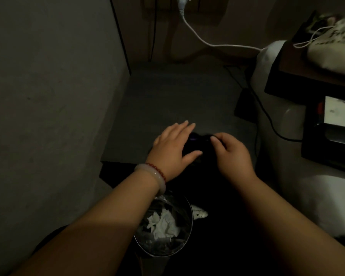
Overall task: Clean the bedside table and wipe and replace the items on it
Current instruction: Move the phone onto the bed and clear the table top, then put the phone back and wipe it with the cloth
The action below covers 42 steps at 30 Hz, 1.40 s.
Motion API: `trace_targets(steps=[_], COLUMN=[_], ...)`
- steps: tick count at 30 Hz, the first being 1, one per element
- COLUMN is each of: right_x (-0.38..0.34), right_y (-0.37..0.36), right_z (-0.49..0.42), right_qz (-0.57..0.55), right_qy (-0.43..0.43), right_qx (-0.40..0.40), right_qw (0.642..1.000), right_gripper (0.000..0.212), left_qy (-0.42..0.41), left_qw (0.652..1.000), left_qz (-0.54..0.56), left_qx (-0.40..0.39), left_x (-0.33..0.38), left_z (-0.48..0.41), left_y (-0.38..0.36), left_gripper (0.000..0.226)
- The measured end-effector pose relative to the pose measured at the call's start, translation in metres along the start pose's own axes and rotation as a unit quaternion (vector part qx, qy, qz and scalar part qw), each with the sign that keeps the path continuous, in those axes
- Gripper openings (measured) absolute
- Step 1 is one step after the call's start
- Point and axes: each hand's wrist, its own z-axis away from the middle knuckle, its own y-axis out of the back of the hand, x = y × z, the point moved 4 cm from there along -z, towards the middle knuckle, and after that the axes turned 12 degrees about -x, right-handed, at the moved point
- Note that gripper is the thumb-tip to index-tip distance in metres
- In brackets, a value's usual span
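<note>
The dark grey top of the bedside table (167,100) fills the middle of the dim view. Near its front edge lies a small dark object (197,139), hard to make out, with a faint purple spot. My left hand (171,150) lies over its left side with fingers straight and spread, the thumb reaching under it. My right hand (231,154) has its fingers curled onto the object's right side and pinches it. A pale bangle and a red bead bracelet sit on my left wrist.
Below the table's front edge stands a round bin (163,226) lined with plastic, crumpled white tissue inside. A grey wall runs along the left. A white cable (199,37) hangs from the back wall. A dark shelf (315,76) with a cloth bag (331,46) stands right.
</note>
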Motion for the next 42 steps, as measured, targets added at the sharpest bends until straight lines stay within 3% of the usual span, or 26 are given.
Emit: trace_targets(steps=[4,5,9,13,16,18,20,23,25,28,32,36,42], right_x=[0.001,0.0,-0.01,-0.027,-0.047,-0.058,-0.067,-0.075,-0.08,-0.084,-0.087,-0.089,-0.12], right_y=[0.009,0.012,0.013,0.021,0.026,0.025,0.022,0.016,0.013,0.012,0.023,0.05,0.092], right_z=[-0.009,-0.01,-0.021,-0.029,-0.027,-0.025,-0.022,-0.017,-0.013,-0.009,-0.009,-0.02,-0.028], right_qz=[-0.051,-0.057,-0.155,-0.239,-0.31,-0.324,-0.346,-0.399,-0.42,-0.433,-0.389,-0.26,-0.164], right_qy=[-0.032,-0.028,-0.048,-0.072,-0.076,-0.066,-0.06,-0.074,-0.084,-0.076,-0.046,-0.017,0.084], right_qx=[0.024,0.025,-0.024,-0.01,-0.002,0.01,0.015,-0.007,-0.046,-0.07,-0.021,0.056,0.123], right_qw=[0.998,0.998,0.986,0.968,0.948,0.944,0.936,0.914,0.903,0.896,0.92,0.964,0.975], right_gripper=[0.015,0.013,0.009,0.023,0.019,0.019,0.019,0.011,0.009,0.012,0.017,0.017,0.019], left_qy=[0.007,0.027,0.079,0.068,0.046,0.038,0.041,0.062,0.069,0.069,0.067,0.054,-0.056], left_qw=[0.981,0.971,0.949,0.947,0.948,0.939,0.93,0.932,0.927,0.928,0.932,0.923,0.912], left_qz=[0.192,0.234,0.297,0.298,0.258,0.258,0.276,0.33,0.36,0.351,0.304,0.278,0.244], left_qx=[0.028,0.039,0.07,0.102,0.18,0.226,0.238,0.136,0.085,0.106,0.187,0.261,0.324], left_x=[-0.004,-0.008,-0.015,-0.013,-0.004,0.008,0.02,0.034,0.039,0.038,0.026,0.006,0.011], left_z=[-0.015,-0.015,-0.011,-0.011,-0.009,-0.004,0.002,0.007,0.008,0.01,0.014,0.017,0.012], left_y=[0.011,0.015,0.033,0.053,0.067,0.068,0.063,0.05,0.047,0.052,0.062,0.084,0.158], left_gripper=[0.015,0.011,0.017,0.015,0.01,0.015,0.036,0.079,0.086,0.078,0.048,0.032,0.034])
